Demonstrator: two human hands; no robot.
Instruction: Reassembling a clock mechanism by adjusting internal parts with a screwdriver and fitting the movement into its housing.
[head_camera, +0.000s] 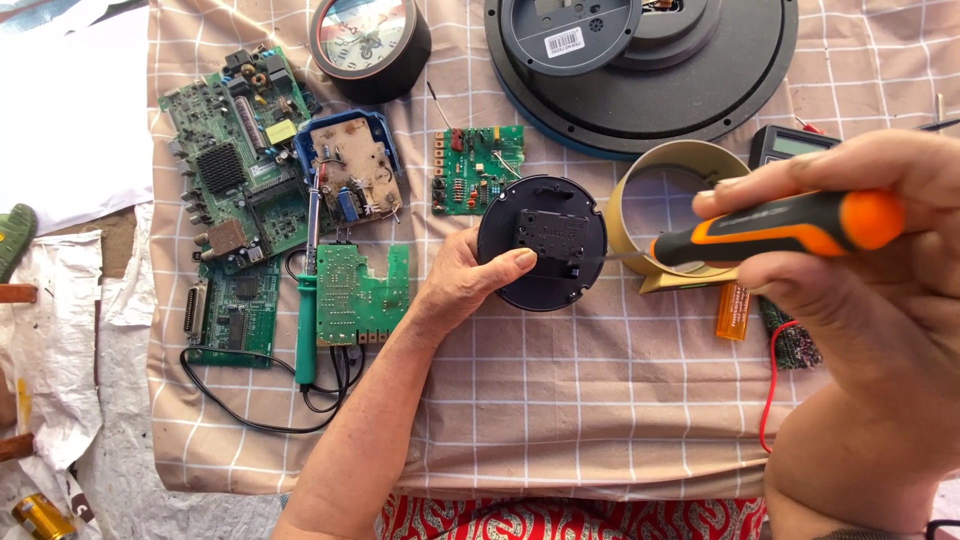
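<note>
Gripping a small round black clock (542, 243) by its left edge, the left hand (462, 280) holds it back-side up over the checked cloth (560, 400), thumb lying across the rim beside the black square movement in the middle. The right hand (850, 270) is clenched around the orange and black handle of a screwdriver (780, 228), whose thin shaft points left and reaches the right side of the clock's back. Just behind the screwdriver stands a gold-coloured ring (640, 190), and under the hand lie a small orange lighter (733, 310) and a red wire (771, 385). A meter with a grey screen (790, 145) sits past the ring. Above the clock lies a small green circuit board (478, 168). Farther left are a notched green board (362, 295), a soldering iron with a green handle (307, 320) and its black cord, a brown board in a blue frame (350, 175), and a large green board (235, 150). At the far edge of the tabletop rest a round clock with a glass face (368, 42) and a big dark disc-shaped housing (640, 65).
</note>
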